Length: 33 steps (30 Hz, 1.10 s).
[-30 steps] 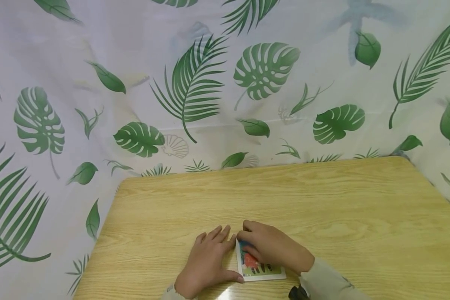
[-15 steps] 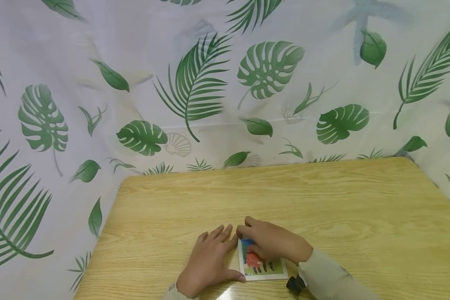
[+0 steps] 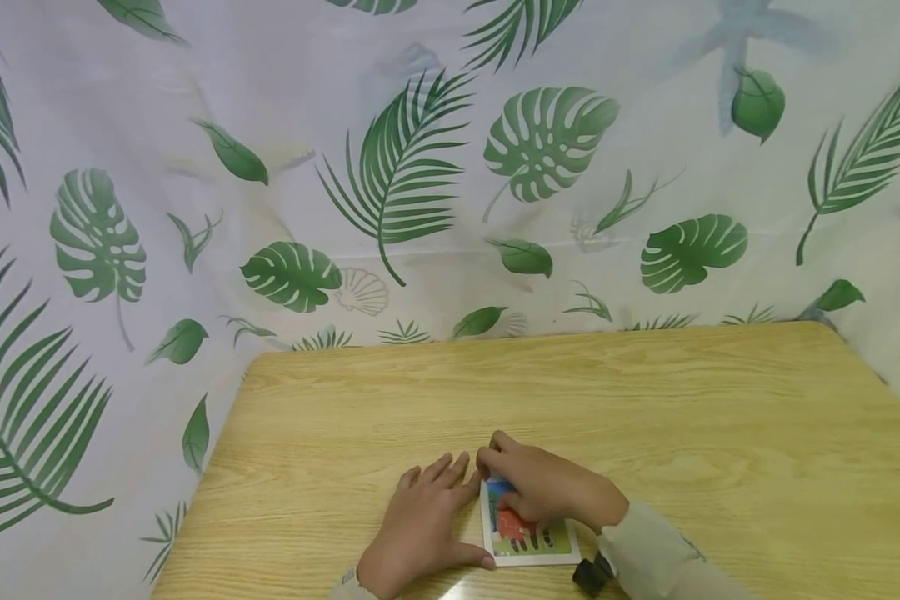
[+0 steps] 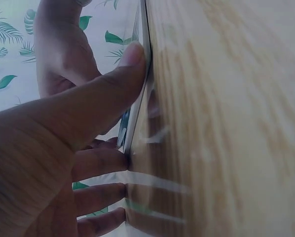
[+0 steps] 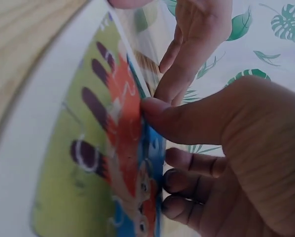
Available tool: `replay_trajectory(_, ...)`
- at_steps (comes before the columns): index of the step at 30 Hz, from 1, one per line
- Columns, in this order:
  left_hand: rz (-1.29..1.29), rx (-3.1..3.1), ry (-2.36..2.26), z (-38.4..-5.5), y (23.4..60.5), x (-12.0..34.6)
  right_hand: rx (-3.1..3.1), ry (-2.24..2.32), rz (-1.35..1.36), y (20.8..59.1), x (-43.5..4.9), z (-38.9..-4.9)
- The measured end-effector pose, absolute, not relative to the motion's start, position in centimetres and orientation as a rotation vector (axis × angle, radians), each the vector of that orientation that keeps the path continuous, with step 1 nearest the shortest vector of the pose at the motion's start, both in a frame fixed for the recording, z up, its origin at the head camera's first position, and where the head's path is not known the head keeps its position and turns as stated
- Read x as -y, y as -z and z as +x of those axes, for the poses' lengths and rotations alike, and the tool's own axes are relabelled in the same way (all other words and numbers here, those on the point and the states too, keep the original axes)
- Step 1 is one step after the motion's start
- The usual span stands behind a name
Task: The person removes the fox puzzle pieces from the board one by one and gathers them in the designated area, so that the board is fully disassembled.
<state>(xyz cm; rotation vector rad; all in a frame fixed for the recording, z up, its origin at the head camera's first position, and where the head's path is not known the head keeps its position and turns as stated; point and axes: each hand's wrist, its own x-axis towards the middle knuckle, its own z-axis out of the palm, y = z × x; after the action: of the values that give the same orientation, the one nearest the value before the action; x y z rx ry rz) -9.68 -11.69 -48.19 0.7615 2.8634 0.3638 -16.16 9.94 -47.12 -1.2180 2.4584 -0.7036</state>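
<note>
A small jigsaw puzzle [image 3: 520, 533] with a white border lies flat near the table's front, showing an orange-red animal with dark legs on green and blue. Faint curved piece lines cross the picture in the right wrist view. My left hand [image 3: 422, 529] rests on the table at its left side, fingers spread, with the thumb touching the near left corner. Over the puzzle's upper part is my right hand [image 3: 558, 485], its thumb on the picture and its curled fingers at the far edge, gripping it. That hand hides the upper right of the picture.
The wood-grain table [image 3: 645, 400] extends beyond and to both sides of the hands. A white cloth [image 3: 435, 167] printed with green leaves hangs behind and around it. A small black device [image 3: 592, 575] sits by the right sleeve.
The view has shifted slightly, so everything sits a little further right. Both hands keep nearly the same places on the puzzle, with the right thumb and fingers moving only slightly.
</note>
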Motion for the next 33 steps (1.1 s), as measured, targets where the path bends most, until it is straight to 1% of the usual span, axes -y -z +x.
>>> replay_trajectory(12,0.754,-2.867,-0.351,-9.7,48.2,11.7,-2.431,0.821,-1.2,48.3,-10.5,-16.3)
replay_trajectory(17,0.749,-2.862,-0.34,-9.7,48.3,11.7,-2.446,0.759,-1.181,48.0,-10.4,-16.4)
replay_trajectory(22,0.755,-2.859,-0.329,-9.7,48.3,11.7,-2.47,0.667,-1.234,47.4,-10.5,-16.4)
replay_trajectory(33,0.767,-2.874,-0.328,-9.6,48.2,11.6,-2.415,0.679,-1.209,47.1,-10.3,-16.6)
